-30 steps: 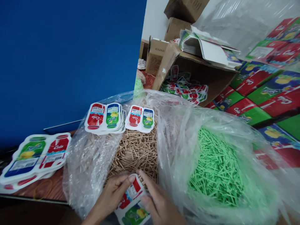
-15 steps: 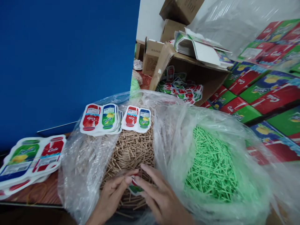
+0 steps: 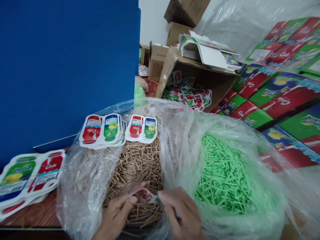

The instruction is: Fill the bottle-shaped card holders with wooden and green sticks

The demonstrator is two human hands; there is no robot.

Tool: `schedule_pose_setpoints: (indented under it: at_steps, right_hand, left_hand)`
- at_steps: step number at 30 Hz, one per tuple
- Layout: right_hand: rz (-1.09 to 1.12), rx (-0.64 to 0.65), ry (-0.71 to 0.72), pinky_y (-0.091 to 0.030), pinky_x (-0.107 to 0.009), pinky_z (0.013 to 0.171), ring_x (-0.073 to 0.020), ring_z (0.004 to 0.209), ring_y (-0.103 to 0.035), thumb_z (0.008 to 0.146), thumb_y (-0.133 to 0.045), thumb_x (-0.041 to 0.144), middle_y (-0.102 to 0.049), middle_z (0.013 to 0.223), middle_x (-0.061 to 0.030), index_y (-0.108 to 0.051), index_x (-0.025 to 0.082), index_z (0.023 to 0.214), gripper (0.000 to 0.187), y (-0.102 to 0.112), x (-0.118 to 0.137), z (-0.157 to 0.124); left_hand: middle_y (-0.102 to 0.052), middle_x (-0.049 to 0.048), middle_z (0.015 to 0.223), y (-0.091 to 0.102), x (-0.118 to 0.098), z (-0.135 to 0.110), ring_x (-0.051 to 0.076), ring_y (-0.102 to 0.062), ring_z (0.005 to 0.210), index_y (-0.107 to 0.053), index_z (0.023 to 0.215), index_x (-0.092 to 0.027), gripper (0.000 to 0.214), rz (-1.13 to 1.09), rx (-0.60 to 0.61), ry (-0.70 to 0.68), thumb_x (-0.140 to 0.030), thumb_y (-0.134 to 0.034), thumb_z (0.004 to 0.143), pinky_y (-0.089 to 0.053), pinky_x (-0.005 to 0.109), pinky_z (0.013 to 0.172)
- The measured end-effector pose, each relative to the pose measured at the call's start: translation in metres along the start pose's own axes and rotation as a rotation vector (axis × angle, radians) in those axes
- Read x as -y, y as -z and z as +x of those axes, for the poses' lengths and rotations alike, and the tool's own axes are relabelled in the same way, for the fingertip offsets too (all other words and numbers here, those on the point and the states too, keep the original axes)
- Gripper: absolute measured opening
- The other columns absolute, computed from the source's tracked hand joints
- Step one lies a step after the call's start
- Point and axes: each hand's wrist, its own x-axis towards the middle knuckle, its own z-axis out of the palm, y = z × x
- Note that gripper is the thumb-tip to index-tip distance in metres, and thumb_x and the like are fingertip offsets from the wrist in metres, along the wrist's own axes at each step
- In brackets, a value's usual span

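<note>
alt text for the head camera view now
A person's left hand and right hand hold a small pouch, its mouth apparently open, above loose brown sticks. Green sticks lie to the right; printed Cola-and-Sprite packets are stacked at left.

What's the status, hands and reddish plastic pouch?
Left hand, right hand: pinching small reddish plastic pouch at opposite ends. Mouth apparently open. Thin brown sticks underneath. Flat red-and-blue pouches over far side.

The left hand point(image 3: 117, 208) and the right hand point(image 3: 182, 210) pinch an opened pouch point(image 3: 143, 196) over brown sticks point(image 3: 140, 163). To the right, green sticks point(image 3: 222, 176) sit in a clear plastic bag point(image 3: 265, 160). Cola-and-Sprite pouches point(image 3: 141, 129) lie at the brown sticks' far edge. Farther back, a cardboard box point(image 3: 167, 71) holds more pouches point(image 3: 188, 95).
</note>
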Motion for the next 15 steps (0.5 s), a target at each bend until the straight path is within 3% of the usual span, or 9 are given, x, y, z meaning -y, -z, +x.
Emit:
schedule_pose_setpoints:
  at_steps: [6, 11, 13, 15]
  right_hand:
    - [-0.04, -0.02, 0.023, -0.052, -0.027, 0.063, -0.0159, 0.067, -0.07, 0.082, -0.05, 0.0, -0.075, 0.081, -0.0027, -0.06, 0.024, 0.107, 0.036, 0.007, 0.0, 0.003]
    - [-0.044, -0.063, 0.049, -0.052, -0.025, 0.062, -0.0144, 0.064, -0.069, 0.083, -0.048, 0.001, -0.075, 0.078, -0.002, -0.062, 0.023, 0.102, 0.032, 0.008, 0.002, -0.001]
    - [-0.034, -0.096, -0.041, -0.054, -0.025, 0.067, -0.0148, 0.067, -0.07, 0.086, -0.052, 0.007, -0.075, 0.08, -0.0014, -0.063, 0.024, 0.103, 0.027, 0.004, 0.001, -0.008]
    - [-0.052, -0.161, -0.222, -0.055, -0.026, 0.075, -0.0169, 0.075, -0.071, 0.088, -0.058, 0.018, -0.076, 0.088, -0.0016, -0.064, 0.027, 0.108, 0.023, -0.002, -0.001, -0.017]
  left_hand:
    - [-0.071, 0.0042, 0.115, 0.0, 0.001, 0.002, 0.028, -0.062, 0.114, -0.074, 0.106, -0.03, 0.048, -0.027, -0.018, 0.028, -0.064, -0.049, 0.082, -0.042, 0.039, 0.102]
    - [-0.076, 0.0034, 0.105, -0.012, -0.01, 0.001, 0.029, -0.066, 0.107, -0.078, 0.097, -0.03, 0.046, -0.154, -0.152, 0.077, -0.066, -0.057, 0.075, -0.047, 0.038, 0.098]
    - [-0.078, 0.004, 0.1, -0.014, -0.01, 0.001, 0.03, -0.069, 0.099, -0.079, 0.092, -0.027, 0.047, -0.26, -0.198, 0.188, -0.066, -0.063, 0.07, -0.054, 0.037, 0.088]
    - [-0.079, 0.0042, 0.094, -0.01, -0.003, 0.002, 0.03, -0.071, 0.092, -0.079, 0.09, -0.025, 0.047, -0.39, -0.229, 0.29, -0.064, -0.07, 0.064, -0.058, 0.034, 0.079]
